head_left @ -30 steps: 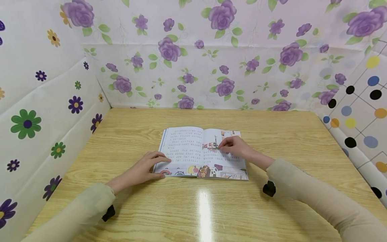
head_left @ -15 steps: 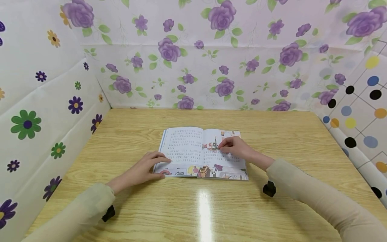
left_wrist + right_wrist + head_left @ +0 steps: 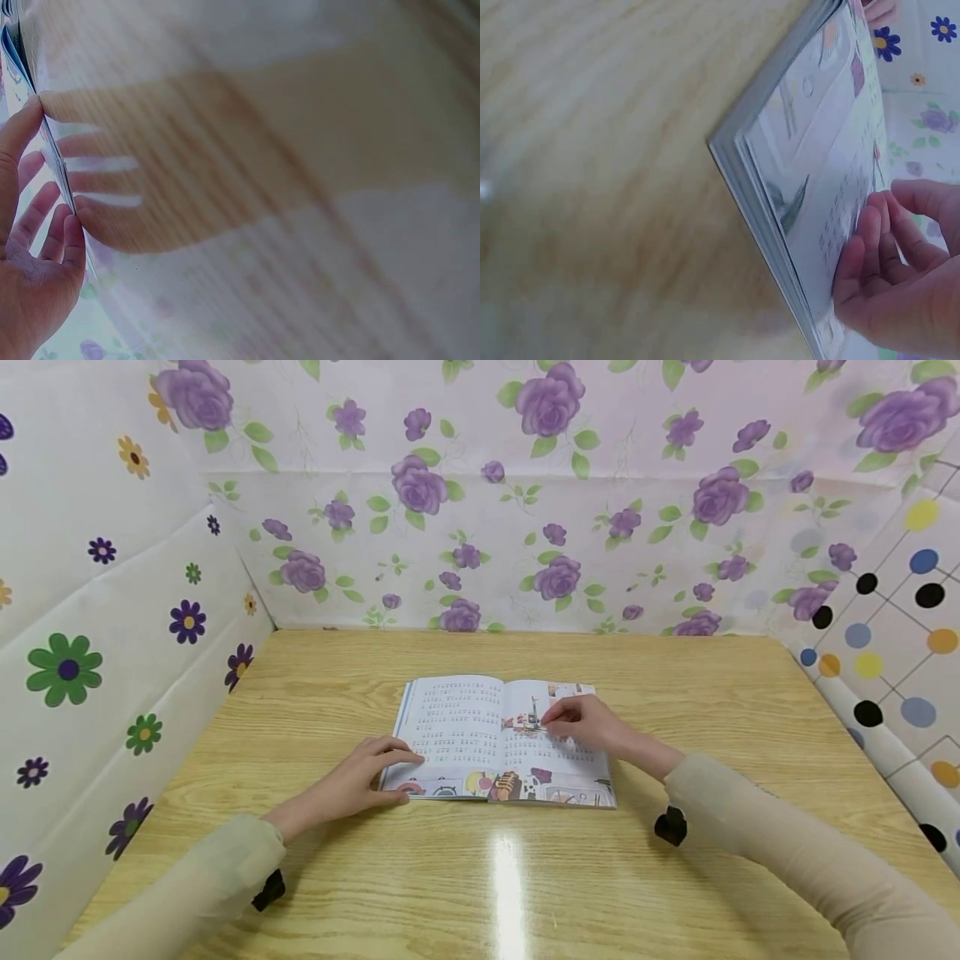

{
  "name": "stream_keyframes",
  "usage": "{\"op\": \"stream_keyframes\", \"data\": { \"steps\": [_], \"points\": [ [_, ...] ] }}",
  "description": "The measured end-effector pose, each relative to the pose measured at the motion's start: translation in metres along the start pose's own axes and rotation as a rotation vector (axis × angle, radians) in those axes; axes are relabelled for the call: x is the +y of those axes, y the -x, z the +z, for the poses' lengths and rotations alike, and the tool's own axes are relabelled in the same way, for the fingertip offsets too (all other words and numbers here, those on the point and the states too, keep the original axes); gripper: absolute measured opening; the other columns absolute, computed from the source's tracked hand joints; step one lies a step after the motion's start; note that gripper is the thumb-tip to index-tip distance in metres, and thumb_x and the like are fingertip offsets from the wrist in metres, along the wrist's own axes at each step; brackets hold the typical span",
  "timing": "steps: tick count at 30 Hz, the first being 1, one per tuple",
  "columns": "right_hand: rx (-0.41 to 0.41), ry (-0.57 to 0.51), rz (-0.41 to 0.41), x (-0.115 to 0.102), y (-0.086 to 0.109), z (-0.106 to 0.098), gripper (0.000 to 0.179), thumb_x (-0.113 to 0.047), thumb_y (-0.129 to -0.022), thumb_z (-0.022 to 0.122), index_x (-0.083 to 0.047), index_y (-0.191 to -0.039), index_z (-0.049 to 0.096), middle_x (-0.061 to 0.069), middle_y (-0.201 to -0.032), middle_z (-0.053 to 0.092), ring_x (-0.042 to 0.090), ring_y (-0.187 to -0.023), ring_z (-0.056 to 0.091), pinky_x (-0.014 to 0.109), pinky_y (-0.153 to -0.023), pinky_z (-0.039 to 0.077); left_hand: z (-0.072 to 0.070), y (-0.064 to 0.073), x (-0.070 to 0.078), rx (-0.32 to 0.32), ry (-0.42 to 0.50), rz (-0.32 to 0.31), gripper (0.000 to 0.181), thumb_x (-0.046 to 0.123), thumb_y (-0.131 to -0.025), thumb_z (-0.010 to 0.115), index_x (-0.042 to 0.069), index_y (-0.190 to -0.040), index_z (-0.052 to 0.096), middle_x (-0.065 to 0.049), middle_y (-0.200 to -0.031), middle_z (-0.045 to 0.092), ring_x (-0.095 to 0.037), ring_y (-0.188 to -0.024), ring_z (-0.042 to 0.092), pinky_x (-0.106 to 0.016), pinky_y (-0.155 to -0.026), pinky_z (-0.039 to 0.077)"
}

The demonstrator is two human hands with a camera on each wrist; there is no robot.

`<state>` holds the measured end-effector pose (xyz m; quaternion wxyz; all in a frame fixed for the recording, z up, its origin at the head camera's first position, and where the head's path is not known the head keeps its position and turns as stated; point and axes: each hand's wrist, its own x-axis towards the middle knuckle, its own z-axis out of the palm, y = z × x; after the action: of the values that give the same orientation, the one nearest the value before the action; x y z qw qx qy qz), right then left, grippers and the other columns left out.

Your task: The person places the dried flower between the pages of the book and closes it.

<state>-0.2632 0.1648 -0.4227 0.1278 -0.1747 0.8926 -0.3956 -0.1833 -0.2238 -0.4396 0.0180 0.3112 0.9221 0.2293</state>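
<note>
An open book [image 3: 459,718] lies face up, with lines of small print on both pages and coloured food pictures along the lower edge. My left hand [image 3: 369,775] rests at its lower left corner, fingers spread on the page and thumb at the near edge. In the left wrist view, the fingertips of that hand [image 3: 41,247] line the book's edge. My right hand [image 3: 588,727] rests on the right page beside a small printed picture. Its fingers are loosely bent, thumb near the index fingertip; in the right wrist view, this hand [image 3: 904,262] shows nothing between them.
The book lies on a glossy wooden table [image 3: 360,877] with a bright reflection near the front. Floral sheeting [image 3: 480,527] rises behind it, with patterned sheets at both sides. A small black device [image 3: 670,827] sits under the right wrist, another black device [image 3: 270,890] under the left.
</note>
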Motion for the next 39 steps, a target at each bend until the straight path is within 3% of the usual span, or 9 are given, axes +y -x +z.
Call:
{"op": "stream_keyframes", "data": {
  "steps": [6,15,19,24,31,39],
  "points": [
    [0.043,0.076,-0.097,0.003,-0.002,-0.013,0.017,-0.016,-0.095,0.065,-0.008,-0.108,0.072,0.009,-0.098,0.072,0.016,-0.082,0.061,0.025,-0.071,0.048,0.000,0.000,0.000,0.004,0.001,-0.001,0.049,0.026,-0.085,0.079,0.020,-0.131,0.064,-0.004,-0.131,0.058,-0.027,-0.122,0.051,-0.049,-0.101,0.044],
    [0.087,0.116,-0.125,0.010,-0.008,-0.042,0.026,-0.011,-0.096,0.063,-0.005,-0.120,0.068,0.012,-0.105,0.070,0.023,-0.093,0.065,0.027,-0.075,0.051,0.000,0.001,-0.001,0.000,0.002,0.004,0.048,0.027,-0.086,0.078,0.021,-0.131,0.063,-0.003,-0.132,0.057,-0.026,-0.122,0.051,-0.049,-0.101,0.044],
    [0.097,0.142,-0.172,0.017,-0.012,-0.056,0.033,-0.010,-0.094,0.066,-0.004,-0.126,0.065,0.015,-0.113,0.069,0.026,-0.097,0.065,0.034,-0.080,0.054,0.001,0.001,-0.001,0.008,0.001,0.011,0.048,0.027,-0.085,0.078,0.021,-0.131,0.064,-0.003,-0.131,0.058,-0.026,-0.122,0.051,-0.049,-0.101,0.044],
    [0.064,0.193,-0.231,0.029,-0.016,-0.070,0.042,-0.011,-0.093,0.068,-0.005,-0.134,0.060,0.018,-0.129,0.062,0.032,-0.108,0.061,0.049,-0.089,0.053,0.002,0.001,-0.002,0.010,-0.002,0.014,0.048,0.027,-0.086,0.078,0.021,-0.131,0.064,-0.003,-0.131,0.058,-0.026,-0.122,0.051,-0.049,-0.101,0.044],
    [-0.037,0.192,-0.236,0.048,-0.020,-0.079,0.051,-0.019,-0.096,0.065,-0.009,-0.144,0.050,0.017,-0.146,0.049,0.040,-0.129,0.048,0.063,-0.102,0.041,0.003,0.000,-0.004,0.018,-0.014,0.028,0.048,0.028,-0.085,0.078,0.022,-0.131,0.064,-0.002,-0.131,0.058,-0.024,-0.121,0.051,-0.048,-0.101,0.044],
    [-0.057,0.157,-0.196,0.052,-0.021,-0.078,0.053,-0.016,-0.099,0.060,-0.004,-0.148,0.044,0.021,-0.151,0.044,0.044,-0.135,0.044,0.063,-0.109,0.037,0.002,0.001,-0.006,0.009,-0.011,0.015,0.049,0.030,-0.085,0.078,0.023,-0.131,0.063,-0.001,-0.131,0.057,-0.023,-0.122,0.051,-0.047,-0.101,0.044]
  ]
}}
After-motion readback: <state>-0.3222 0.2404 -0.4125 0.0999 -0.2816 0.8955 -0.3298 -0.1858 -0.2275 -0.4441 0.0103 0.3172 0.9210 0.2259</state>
